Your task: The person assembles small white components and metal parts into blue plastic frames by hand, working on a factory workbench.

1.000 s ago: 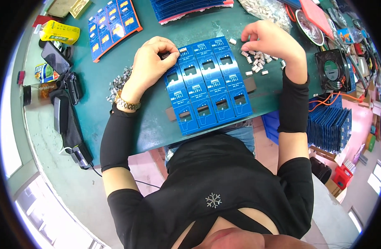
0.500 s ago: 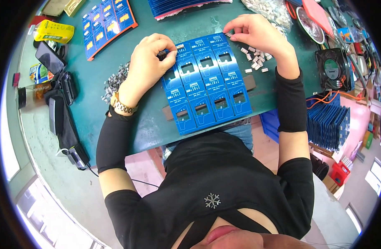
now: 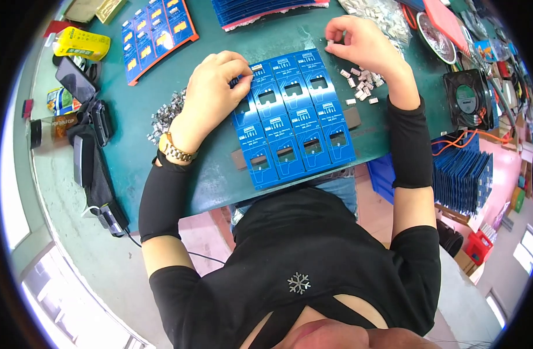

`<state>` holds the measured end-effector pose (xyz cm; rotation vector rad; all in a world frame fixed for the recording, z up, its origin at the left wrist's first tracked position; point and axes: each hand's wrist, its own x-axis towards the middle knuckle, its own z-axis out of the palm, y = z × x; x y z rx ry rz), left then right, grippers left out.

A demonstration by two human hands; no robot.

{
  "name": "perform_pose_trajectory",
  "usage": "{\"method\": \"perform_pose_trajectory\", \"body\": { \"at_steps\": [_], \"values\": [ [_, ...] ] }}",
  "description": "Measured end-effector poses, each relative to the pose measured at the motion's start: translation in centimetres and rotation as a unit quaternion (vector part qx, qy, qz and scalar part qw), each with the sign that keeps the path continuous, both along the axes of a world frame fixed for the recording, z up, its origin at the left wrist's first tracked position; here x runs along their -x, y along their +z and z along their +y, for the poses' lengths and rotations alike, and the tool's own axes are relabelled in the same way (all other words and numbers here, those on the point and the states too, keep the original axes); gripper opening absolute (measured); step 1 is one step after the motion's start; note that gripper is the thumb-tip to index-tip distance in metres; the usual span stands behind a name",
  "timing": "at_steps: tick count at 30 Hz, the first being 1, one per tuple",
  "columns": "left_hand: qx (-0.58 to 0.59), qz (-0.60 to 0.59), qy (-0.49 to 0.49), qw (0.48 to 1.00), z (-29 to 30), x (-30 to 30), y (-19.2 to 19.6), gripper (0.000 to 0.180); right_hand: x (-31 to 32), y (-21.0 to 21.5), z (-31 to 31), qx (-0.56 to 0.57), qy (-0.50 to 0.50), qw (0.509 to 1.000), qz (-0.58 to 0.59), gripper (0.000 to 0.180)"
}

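Observation:
In front of me lies a blue panel of circuit boards [image 3: 287, 121], with rectangular cut-outs in two rows. My left hand [image 3: 215, 87] is closed at the panel's far left corner, thumb and forefinger together. What it pinches is mostly hidden; only a dark sliver shows. Just beyond the far right corner, my right hand [image 3: 362, 46] is closed, its fingertips pinching a small white connector [image 3: 330, 42]. A loose group of white connectors [image 3: 364, 86] lies on the table below that hand. Beside my left wrist is a heap of small metal-legged components [image 3: 166, 116].
Dark strips [image 3: 351, 116] lie under the panel on the green table [image 3: 208, 180]. Far left is an orange-edged tray of blue boards [image 3: 159, 38]; a stack of blue boards [image 3: 260, 10] stands at the back. A black fan [image 3: 467, 99] stands right, a phone [image 3: 76, 78] left.
My right hand has drawn slightly away from the panel's far right corner. My left fingertips have come closer to the far left corner, and the dark piece there shows less. The view has shifted slightly.

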<state>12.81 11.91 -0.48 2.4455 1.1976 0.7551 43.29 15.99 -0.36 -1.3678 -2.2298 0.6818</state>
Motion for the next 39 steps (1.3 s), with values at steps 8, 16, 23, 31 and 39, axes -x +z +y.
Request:
{"method": "perform_pose_trajectory", "body": {
  "at_steps": [8, 16, 23, 31, 39],
  "values": [
    [0.017, 0.054, -0.022, 0.998, -1.0, -0.9, 1.5, 0.013, -0.3, -0.7, -0.2, -0.033, -0.068, 0.992, 0.103, 0.015],
    [-0.001, 0.04, 0.017, 0.999, -1.5, -0.9, 1.1, 0.008, 1.9, -0.1, -0.8, -0.033, -0.007, 0.992, 0.125, 0.009],
    [-0.016, 0.016, 0.055, 0.998, -2.6, 1.2, 2.1, 0.019, 2.8, -1.2, -1.0, -0.029, -0.003, 0.988, 0.149, 0.01],
    [0.087, 0.16, 0.302, 0.936, -1.6, 7.4, 1.8, 0.014, 4.1, -0.4, -1.8, -0.043, 0.01, 0.986, 0.158, 0.009],
    [0.023, 0.158, 0.32, 0.934, -1.5, 7.1, 0.5, 0.008, 5.3, 0.2, -2.3, -0.045, 0.057, 0.992, 0.103, 0.008]
  ]
}}
